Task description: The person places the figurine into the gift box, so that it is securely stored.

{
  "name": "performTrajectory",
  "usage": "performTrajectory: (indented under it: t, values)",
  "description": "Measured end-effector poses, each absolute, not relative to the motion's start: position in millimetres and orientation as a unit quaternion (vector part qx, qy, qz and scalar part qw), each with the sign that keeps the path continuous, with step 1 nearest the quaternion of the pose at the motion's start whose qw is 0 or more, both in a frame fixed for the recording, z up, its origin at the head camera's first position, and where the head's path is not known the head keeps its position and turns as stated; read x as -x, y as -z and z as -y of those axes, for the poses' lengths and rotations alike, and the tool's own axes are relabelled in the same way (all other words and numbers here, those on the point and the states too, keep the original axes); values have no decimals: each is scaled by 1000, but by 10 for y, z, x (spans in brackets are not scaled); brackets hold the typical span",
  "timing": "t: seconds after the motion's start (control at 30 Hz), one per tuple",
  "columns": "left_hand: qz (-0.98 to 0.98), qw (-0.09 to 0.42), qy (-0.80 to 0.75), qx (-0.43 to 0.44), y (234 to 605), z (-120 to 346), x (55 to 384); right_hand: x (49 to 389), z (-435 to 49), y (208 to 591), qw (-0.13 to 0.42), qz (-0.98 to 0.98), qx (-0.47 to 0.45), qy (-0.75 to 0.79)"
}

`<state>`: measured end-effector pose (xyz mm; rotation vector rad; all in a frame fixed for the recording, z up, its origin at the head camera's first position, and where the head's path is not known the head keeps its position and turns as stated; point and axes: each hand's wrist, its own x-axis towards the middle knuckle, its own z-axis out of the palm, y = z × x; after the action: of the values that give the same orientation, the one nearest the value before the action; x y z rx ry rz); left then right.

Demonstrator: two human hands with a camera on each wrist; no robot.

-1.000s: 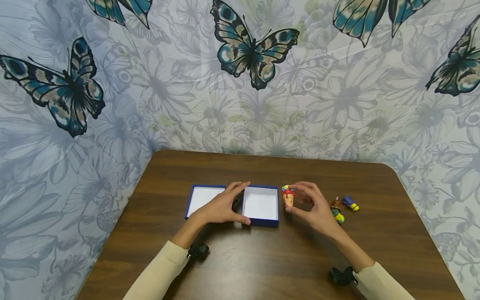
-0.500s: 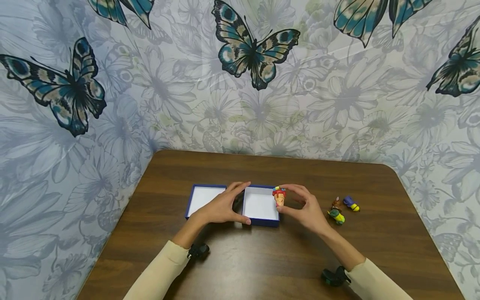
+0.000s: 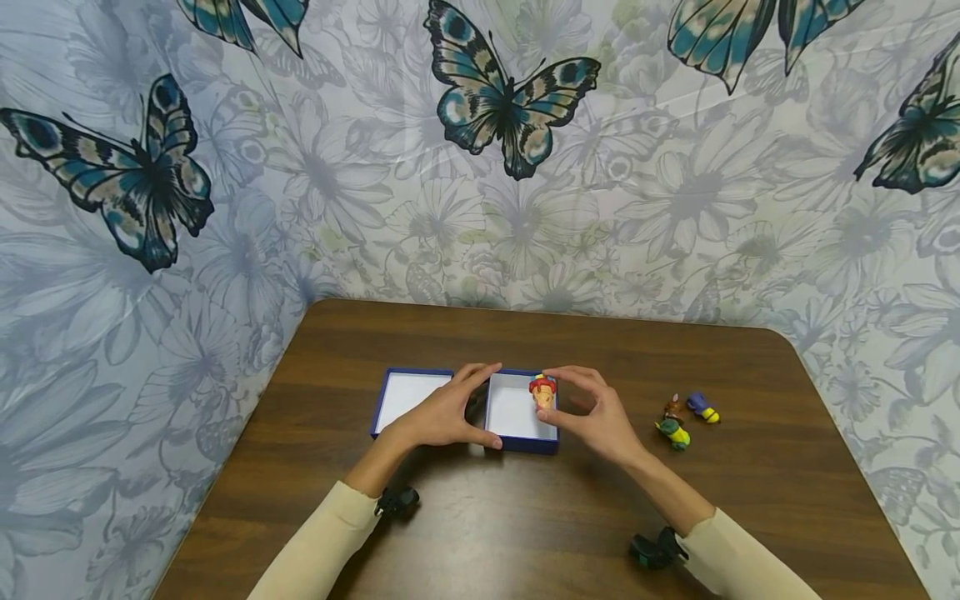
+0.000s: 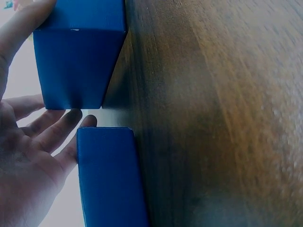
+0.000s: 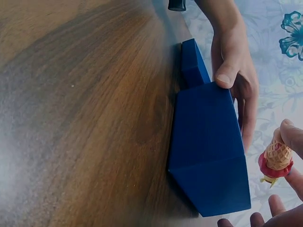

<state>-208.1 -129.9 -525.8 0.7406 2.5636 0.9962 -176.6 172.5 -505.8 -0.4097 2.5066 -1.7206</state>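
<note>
The cone-shaped toy (image 3: 543, 395), red and tan, was above the right part of the deep blue box (image 3: 529, 446) — pinched between thumb and fingers of the right hand (image 3: 606, 423). The left hand (image 3: 442, 414) gripped the box's left side, thumb at the near corner, fingers at the far one. A shallow blue tray (image 3: 405, 396) lay left of the box; well to the box's right, a brown toy (image 3: 674, 407), a green-and-yellow toy (image 3: 674, 433) and a purple-and-yellow toy (image 3: 702, 407) lay near together on the table (image 3: 525, 525).
</note>
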Motion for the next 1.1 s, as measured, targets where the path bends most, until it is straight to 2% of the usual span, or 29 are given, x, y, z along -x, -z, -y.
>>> performTrajectory:
  t: [0.57, 1.1]
  values:
    - [-892, 140, -344, -258, 5270, 1290, 2082, 1772, -1631, 5058, 60, -809, 104, 576]
    - [-890, 141, -346, -261, 5259, 1296, 2065, 1751, -1517, 5087, 38, -818, 85, 567]
